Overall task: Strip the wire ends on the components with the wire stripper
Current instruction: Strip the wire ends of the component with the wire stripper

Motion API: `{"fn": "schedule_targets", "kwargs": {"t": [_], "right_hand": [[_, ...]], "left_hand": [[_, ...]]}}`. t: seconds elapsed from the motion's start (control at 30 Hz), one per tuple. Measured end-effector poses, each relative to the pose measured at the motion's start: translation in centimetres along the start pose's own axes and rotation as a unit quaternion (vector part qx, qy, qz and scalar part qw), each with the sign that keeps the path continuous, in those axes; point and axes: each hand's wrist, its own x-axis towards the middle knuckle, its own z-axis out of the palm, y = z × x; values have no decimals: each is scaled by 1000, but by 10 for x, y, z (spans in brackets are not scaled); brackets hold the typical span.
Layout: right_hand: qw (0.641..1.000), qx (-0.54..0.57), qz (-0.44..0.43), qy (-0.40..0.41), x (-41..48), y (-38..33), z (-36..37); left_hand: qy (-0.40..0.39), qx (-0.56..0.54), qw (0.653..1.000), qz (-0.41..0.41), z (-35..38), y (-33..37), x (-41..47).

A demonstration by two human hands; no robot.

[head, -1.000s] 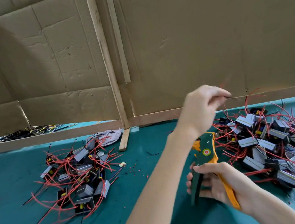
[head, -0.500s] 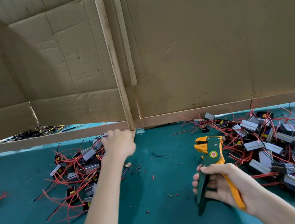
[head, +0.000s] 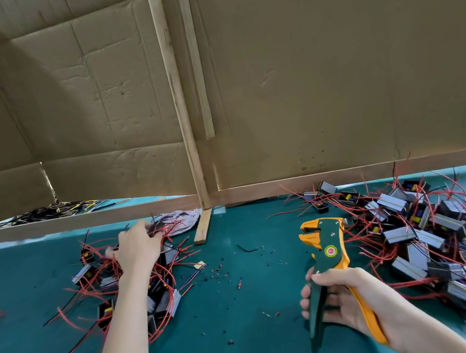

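Observation:
My right hand (head: pixel 338 302) grips the handles of the green and orange wire stripper (head: pixel 324 248), whose jaws point up and left with nothing in them. My left hand (head: pixel 136 248) lies palm down on top of the left pile of components (head: pixel 157 295), small grey and black boxes with red wires. Its fingers are spread and touch the red wires; the hand is blurred and I see nothing gripped in it. A larger pile of the same components (head: pixel 417 233) lies to the right of the stripper.
The green table mat (head: pixel 238 316) is dotted with red and black insulation scraps. A cardboard wall with a wooden frame (head: pixel 194 162) closes off the back. A loose wooden strip (head: pixel 203 226) and crumpled paper (head: pixel 179 221) lie by the left pile. Black cables (head: pixel 54 210) lie behind the frame.
My left hand swung from the right pile, where it pinched a wire, across to the left pile and now rests spread on it. The right hand still holds the stripper.

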Motion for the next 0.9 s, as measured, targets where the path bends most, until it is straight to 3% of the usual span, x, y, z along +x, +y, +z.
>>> {"fn": "schedule_targets", "kwargs": {"t": [0.13,0.3,0.43,0.57,0.73,0.9], "right_hand": [[1000,13,-3,-2,-1,-1,0],[1000,16,-12,-7,-3,0,-1],[1000,18,-16,-6,-2,-1,-2],[999,12,-30,5,-2,-2,-3],[998,3,-50,32,0,-4,-5],[998,17,-49,26,0,-5,-9]], "left_hand": [[19,53,997,53,-2,11,-2],[-14,62,991,116,-2,24,-6],[-44,-47,977,204,-8,47,-15],[-123,-169,938,278,-9,84,-41],[-253,-78,896,355,24,108,-80],[-292,28,884,365,43,105,-91]]}}
